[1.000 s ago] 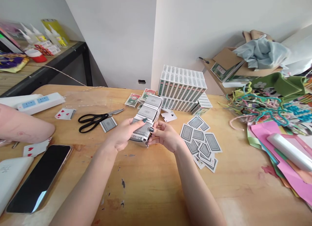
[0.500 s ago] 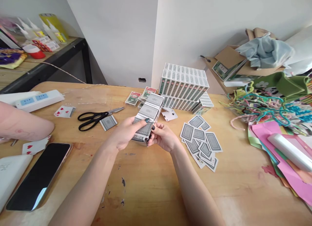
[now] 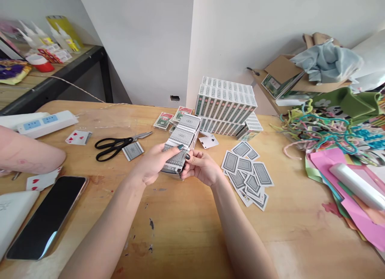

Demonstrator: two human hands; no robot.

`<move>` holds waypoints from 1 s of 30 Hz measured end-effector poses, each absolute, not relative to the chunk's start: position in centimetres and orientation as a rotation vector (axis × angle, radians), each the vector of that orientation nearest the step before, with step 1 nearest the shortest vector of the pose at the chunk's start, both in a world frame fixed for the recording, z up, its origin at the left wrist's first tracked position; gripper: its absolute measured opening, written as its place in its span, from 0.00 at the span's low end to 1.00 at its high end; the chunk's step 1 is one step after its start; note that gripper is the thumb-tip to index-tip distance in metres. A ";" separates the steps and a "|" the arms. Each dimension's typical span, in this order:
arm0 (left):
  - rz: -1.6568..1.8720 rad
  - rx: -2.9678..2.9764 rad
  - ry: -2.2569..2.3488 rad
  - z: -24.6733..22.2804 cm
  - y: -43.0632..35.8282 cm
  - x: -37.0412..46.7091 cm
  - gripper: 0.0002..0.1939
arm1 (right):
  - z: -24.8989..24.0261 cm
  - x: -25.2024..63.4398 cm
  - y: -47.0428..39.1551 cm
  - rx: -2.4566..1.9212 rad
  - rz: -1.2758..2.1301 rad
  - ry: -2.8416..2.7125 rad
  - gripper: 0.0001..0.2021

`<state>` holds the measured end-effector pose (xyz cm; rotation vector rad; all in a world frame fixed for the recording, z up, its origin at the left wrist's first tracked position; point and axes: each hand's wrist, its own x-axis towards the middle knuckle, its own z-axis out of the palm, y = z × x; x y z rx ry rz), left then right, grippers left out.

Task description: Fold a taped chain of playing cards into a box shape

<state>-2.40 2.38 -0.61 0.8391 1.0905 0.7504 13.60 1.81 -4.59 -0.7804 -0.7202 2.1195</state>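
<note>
A long block covered in grey-backed playing cards (image 3: pixel 183 135) lies tilted over the table, its near end toward me. My left hand (image 3: pixel 155 162) grips it from the left, thumb flat on the top cards. At the near right corner, my right hand (image 3: pixel 200 166) pinches the edge between thumb and fingers; its fingertips partly hide that corner. Black-handled scissors (image 3: pixel 116 146) lie to the left, beside a cut card piece (image 3: pixel 132 150). On the right is a loose spread of face-down cards (image 3: pixel 248 172). A face-up card (image 3: pixel 209 141) rests just beyond the block.
Stacked card boxes (image 3: pixel 225 100) stand at the back, with red-and-green card packs (image 3: pixel 163 120) left of them. A phone (image 3: pixel 48 219), a power strip (image 3: pixel 48 122) and another person's arm (image 3: pixel 30 150) are at left. Coloured paper (image 3: pixel 331 162) and tangled yarn (image 3: pixel 333 128) fill the right.
The view has shifted very slightly. Both hands keep their hold on the card-covered block, with the right fingers moving a little at its corner.
</note>
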 end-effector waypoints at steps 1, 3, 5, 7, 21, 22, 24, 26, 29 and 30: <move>0.753 0.841 1.086 -0.6 2.4 -2.4 0.08 | -4.5 13.6 1.8 -0.788 2.108 -0.734 0.20; 0.766 0.847 1.076 -0.6 2.4 -2.5 0.09 | -4.1 13.6 1.6 -0.811 2.068 -0.769 0.19; 0.775 0.846 1.054 -0.6 2.5 -2.5 0.10 | -3.6 13.6 1.5 -0.841 1.991 -0.811 0.19; 0.767 0.835 1.016 -0.6 2.6 -2.6 0.12 | -3.1 13.8 1.4 -0.863 1.889 -0.857 0.18; 0.699 0.844 1.002 -0.3 2.5 -3.0 0.15 | -1.3 14.0 0.6 -0.993 1.607 -1.176 0.20; 0.684 0.855 1.004 -0.3 2.5 -2.9 0.15 | -1.4 14.2 0.7 -0.999 1.611 -1.194 0.20; 0.660 0.871 1.006 -0.3 2.5 -3.0 0.14 | -1.6 14.5 0.8 -1.014 1.623 -1.211 0.20; 0.642 0.875 1.008 -0.3 2.5 -3.1 0.12 | -1.8 14.6 0.9 -1.050 1.616 -1.229 0.20; 0.645 0.866 1.003 -0.3 2.7 -3.1 0.12 | -1.8 14.4 0.9 -1.113 1.560 -1.286 0.19; 0.652 0.861 1.002 -0.2 2.7 -3.1 0.12 | -1.7 14.3 0.8 -1.136 1.514 -1.303 0.19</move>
